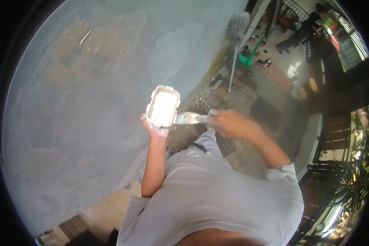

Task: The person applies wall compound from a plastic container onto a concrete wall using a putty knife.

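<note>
My left hand (153,127), smeared with white, is closed under a small rectangular white tub (163,104) filled with white paste, held up in front of the wall. My right hand (229,123), slightly blurred, grips the handle of a putty knife (186,118) whose paste-streaked blade reaches to the tub's lower right side; whether it touches the rim I cannot tell. The pale blue-grey wall (82,119) beside me carries beige and lighter patches.
A long pole (233,69) leans near the wall over a paved floor (250,90). Beyond are a green basin (246,60), scattered small items and another person (299,33) at the back right. A dark slatted gate (330,139) and plants line the right.
</note>
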{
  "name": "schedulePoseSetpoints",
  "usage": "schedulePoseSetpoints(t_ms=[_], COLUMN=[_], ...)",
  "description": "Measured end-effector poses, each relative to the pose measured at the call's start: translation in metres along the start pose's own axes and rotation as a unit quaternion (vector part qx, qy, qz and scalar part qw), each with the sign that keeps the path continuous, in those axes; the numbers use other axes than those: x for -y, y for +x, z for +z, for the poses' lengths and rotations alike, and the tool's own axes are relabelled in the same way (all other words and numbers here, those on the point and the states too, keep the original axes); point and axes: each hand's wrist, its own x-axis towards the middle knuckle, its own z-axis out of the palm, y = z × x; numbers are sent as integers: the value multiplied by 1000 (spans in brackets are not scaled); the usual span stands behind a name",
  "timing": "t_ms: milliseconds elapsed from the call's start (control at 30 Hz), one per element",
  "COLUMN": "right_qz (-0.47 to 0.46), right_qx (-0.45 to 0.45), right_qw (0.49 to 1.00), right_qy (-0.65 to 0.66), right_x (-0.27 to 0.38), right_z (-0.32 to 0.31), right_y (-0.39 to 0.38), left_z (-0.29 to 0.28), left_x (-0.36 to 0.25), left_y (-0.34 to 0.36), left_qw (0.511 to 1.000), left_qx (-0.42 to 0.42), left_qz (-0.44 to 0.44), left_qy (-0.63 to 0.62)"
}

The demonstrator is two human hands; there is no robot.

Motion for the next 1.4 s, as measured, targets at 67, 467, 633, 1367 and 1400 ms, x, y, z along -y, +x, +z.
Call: schedulePoseSetpoints(t_ms=[67,467,633,1367,1400], right_qz=[-58,216,229,145,184], right_qx=[-170,-85,-48,-205,-210], right_qw=[975,811,858,785,776], right_qy=[133,537,458,567,566], right_x=[-4,2,-12,-76,-78], right_z=[-1,73,65,-38,-35], right_y=[-8,45,23,92,99], left_z=[-1,10,8,3,3], left_x=[-1,7,2,-16,-17], left_y=[0,2,6,6,6], left_qw=[1000,998,998,993,993], left_qx=[-4,-54,-58,-61,-65], left_qz=[5,7,6,-73,-70], left_qy=[3,-25,-17,70,68])
